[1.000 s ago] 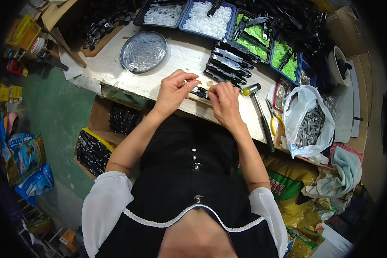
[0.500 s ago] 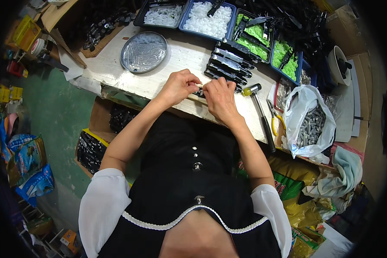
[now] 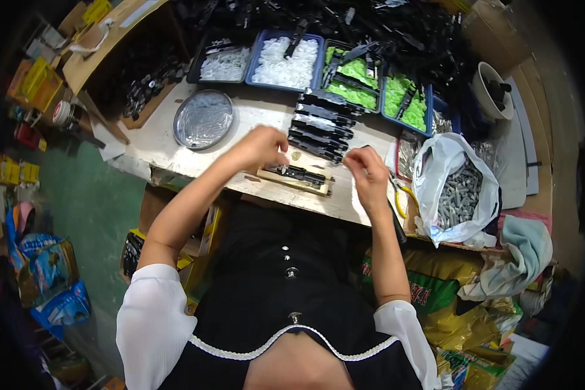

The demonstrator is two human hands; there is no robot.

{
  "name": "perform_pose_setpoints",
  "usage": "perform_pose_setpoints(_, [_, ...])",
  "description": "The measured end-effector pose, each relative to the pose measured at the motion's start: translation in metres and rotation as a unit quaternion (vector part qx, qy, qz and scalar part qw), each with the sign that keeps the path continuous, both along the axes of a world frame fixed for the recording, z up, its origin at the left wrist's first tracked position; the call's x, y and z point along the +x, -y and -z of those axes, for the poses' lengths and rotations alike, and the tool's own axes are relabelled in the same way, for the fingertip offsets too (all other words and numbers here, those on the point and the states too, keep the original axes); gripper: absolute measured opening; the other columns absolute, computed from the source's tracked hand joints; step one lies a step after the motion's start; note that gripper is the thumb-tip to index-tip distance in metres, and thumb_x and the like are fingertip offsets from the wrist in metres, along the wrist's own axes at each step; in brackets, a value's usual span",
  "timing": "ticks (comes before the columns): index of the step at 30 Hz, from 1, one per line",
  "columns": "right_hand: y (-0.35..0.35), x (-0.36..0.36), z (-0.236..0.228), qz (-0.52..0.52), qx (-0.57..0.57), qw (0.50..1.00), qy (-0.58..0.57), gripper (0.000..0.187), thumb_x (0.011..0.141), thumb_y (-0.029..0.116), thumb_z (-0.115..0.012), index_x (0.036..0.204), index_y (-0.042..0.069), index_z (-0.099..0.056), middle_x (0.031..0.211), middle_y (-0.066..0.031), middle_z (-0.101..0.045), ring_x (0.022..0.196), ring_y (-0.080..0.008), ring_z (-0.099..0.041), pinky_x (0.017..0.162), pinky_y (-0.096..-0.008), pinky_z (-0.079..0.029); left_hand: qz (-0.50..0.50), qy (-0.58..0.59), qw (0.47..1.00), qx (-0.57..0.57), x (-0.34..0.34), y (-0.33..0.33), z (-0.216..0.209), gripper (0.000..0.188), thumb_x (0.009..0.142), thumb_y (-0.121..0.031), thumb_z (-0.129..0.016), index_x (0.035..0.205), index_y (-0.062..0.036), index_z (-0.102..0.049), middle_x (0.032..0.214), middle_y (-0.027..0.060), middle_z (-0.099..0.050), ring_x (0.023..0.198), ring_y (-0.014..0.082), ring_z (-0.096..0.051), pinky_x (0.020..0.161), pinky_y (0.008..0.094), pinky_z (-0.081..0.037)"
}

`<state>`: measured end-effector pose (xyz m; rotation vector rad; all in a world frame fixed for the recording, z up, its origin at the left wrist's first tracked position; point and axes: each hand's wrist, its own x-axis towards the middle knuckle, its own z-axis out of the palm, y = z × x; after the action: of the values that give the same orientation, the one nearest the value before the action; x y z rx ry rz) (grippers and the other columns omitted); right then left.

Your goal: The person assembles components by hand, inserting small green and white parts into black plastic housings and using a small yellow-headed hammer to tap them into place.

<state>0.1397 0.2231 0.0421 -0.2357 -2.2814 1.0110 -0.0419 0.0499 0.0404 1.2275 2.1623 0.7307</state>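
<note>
At the centre of the frame, a slim black part [image 3: 302, 175] lies in a pale wooden holder [image 3: 296, 184] near the close edge of the surface [image 3: 253, 110]. The left hand [image 3: 264, 148] hangs over the left end of that part, fingers bent and thumb tip pointing down at it. Its grip is loosely curled; a tiny pale speck shows beneath the fingertips, but I cannot tell whether it is pinched or lies on the part, nor whether the hand touches the part.

The right hand [image 3: 370, 175], right of centre, is apart from the holder. Its grip is half curled, with thumb and forefinger facing the holder; whether anything is inside it cannot be made out. A dark tool handle [image 3: 400, 231] shows beside the right forearm, the rest hidden.

Beyond the holder, a row of similar black parts [image 3: 322, 123] stretches toward white pieces [image 3: 286, 62] and bright green pieces [image 3: 403, 101] in trays at the top. A round metal dish [image 3: 205, 99] sits upper left; yellow-handled pliers [image 3: 398, 207] and a white plastic bag [image 3: 429, 227] lie to the right.

The step in hand looks like fine fitting work on the seated part. The next move seems to call for steadying it in the holder and placing fingertips precisely.
</note>
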Motion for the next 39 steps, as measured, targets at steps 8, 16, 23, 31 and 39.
perform_pose_setpoints(8, [-0.035, 0.034, -0.003, 0.059, -0.021, 0.998, 0.013, 0.009, 0.071, -0.001, -0.062, 0.078, 0.0, -0.056, 0.071, -0.0093, -0.055, 0.063, -0.0224, -0.054, 0.057, -0.0305, -0.041, 0.069, -0.227, 0.967, 0.094, -0.053, -0.166, -0.034, 0.014, 0.066, -0.008, -0.061, 0.078, -0.0037, -0.066, 0.076, 0.0157, -0.063, 0.069, 0.0282, -0.062, 0.064, 0.035, -0.048])
perform_pose_setpoints(16, [-0.056, 0.047, 0.002, 0.099, -0.025, 0.995, 0.003, 0.008, 0.072, -0.001, -0.062, 0.077, -0.001, -0.056, 0.069, -0.0073, -0.053, 0.059, -0.0158, -0.05, 0.055, -0.0256, -0.04, 0.135, -0.319, 0.938, 0.023, -0.046, -0.22, -0.013, 0.018, 0.058, -0.01, -0.07, 0.076, -0.0058, -0.066, 0.078, 0.0173, -0.062, 0.077, 0.0331, -0.06, 0.069, 0.0393, -0.048])
perform_pose_setpoints(23, [-0.059, 0.051, 0.015, 0.129, -0.001, 0.992, 0.005, 0.006, 0.072, 0.001, -0.063, 0.075, 0.0, -0.057, 0.067, -0.0095, -0.055, 0.058, -0.0194, -0.052, 0.053, -0.0284, -0.041, 0.093, -0.256, 0.953, 0.13, -0.055, -0.215, 0.003, 0.01, 0.064, -0.008, -0.058, 0.07, -0.0068, -0.065, 0.069, 0.0164, -0.061, 0.068, 0.0336, -0.06, 0.064, 0.042, -0.048])
perform_pose_setpoints(31, [-0.058, 0.044, 0.009, 0.103, -0.124, 0.987, -0.026, 0.006, 0.076, 0.004, -0.061, 0.079, 0.001, -0.058, 0.071, -0.0033, -0.058, 0.061, -0.0087, -0.052, 0.056, -0.0218, -0.041, -0.04, 0.202, 0.953, 0.22, -0.02, -0.161, -0.064, 0.013, 0.077, -0.01, -0.063, 0.084, 0.0013, -0.063, 0.058, 0.003, -0.056, 0.047, 0.0088, -0.052, 0.044, 0.0221, -0.043])
perform_pose_setpoints(39, [-0.036, 0.035, -0.009, -0.031, -0.434, 0.899, -0.051, 0.007, 0.086, 0.011, -0.054, 0.088, 0.004, -0.053, 0.072, 0.0048, -0.048, 0.067, -0.0027, -0.044, 0.06, -0.0169, -0.037, -0.026, 0.454, 0.865, 0.213, 0.071, -0.079, -0.032, 0.017, 0.08, -0.001, -0.058, 0.095, 0.007, -0.059, 0.069, 0.0088, -0.058, 0.057, 0.0135, -0.057, 0.047, 0.0243, -0.05])
